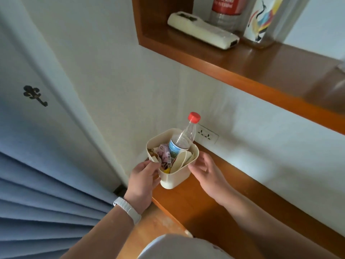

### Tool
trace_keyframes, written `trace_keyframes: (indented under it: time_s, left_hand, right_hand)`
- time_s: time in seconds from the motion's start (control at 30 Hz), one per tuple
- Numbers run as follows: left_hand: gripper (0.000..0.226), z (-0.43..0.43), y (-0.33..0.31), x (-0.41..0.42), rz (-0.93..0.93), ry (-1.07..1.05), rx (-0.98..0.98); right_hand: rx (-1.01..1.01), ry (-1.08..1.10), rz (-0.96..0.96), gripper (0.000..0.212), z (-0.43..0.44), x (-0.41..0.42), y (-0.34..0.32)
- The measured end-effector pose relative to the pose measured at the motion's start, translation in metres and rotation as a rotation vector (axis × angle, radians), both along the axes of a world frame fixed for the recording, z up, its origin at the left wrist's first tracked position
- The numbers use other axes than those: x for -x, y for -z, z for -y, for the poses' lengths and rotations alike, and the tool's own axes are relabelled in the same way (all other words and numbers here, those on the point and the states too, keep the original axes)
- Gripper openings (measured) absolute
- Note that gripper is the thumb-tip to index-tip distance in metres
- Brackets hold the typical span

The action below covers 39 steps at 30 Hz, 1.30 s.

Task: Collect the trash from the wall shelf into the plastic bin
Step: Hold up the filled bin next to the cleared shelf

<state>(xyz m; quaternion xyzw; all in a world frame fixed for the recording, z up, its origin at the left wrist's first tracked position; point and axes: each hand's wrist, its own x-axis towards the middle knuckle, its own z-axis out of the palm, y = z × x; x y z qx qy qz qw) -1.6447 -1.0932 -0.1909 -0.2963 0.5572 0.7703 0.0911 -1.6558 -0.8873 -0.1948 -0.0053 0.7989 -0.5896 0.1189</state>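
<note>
A small cream plastic bin (177,177) stands at the left end of a lower wooden ledge (229,186). It holds an empty clear bottle with a red cap (183,137), crumpled wrappers (164,156) and a flattened cream paper cup (182,159). My left hand (142,181) grips the bin's left rim and side. My right hand (207,171) is at the bin's right side with fingers spread, fingertips touching or nearly touching the wall. The wooden wall shelf (242,58) is above.
On the wall shelf lie a cream remote control (202,30), a clear bottle with a red label (226,14) and a white patterned bottle (261,21). A wall socket (206,135) sits behind the bin. A blue curtain (43,193) hangs at left.
</note>
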Motion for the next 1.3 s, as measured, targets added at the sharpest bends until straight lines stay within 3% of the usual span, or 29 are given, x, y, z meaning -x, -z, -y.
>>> trace_keyframes:
  time_s: [0.23, 0.4, 0.57, 0.7, 1.07, 1.2, 1.3]
  left_hand:
    - [0.008, -0.025, 0.017, 0.022, 0.029, -0.008, 0.073]
    - [0.012, -0.033, 0.040, 0.034, 0.068, -0.034, 0.082]
    - [0.024, -0.035, 0.061, 0.045, 0.095, -0.056, 0.040]
    - [0.024, -0.036, 0.071, 0.054, 0.118, -0.079, 0.017]
    - [0.041, -0.032, 0.096, 0.098, 0.102, 0.032, 0.086]
    - [0.033, -0.038, 0.098, 0.121, 0.140, 0.100, 0.194]
    - [0.041, -0.039, 0.094, 0.142, 0.144, 0.166, 0.293]
  right_hand:
    - [0.046, 0.068, 0.163, 0.068, -0.019, 0.025, 0.020]
    - [0.032, 0.030, 0.236, 0.058, -0.021, 0.047, 0.036]
    - [0.074, -0.007, 0.283, 0.095, -0.018, 0.065, 0.051]
    - [0.072, -0.026, 0.314, 0.068, -0.016, 0.080, 0.064]
    - [0.003, 0.030, 0.217, 0.071, -0.013, 0.117, 0.070]
    - [0.006, 0.107, 0.251, 0.044, -0.012, 0.132, 0.074]
    - [0.011, 0.139, 0.275, 0.023, -0.010, 0.148, 0.074]
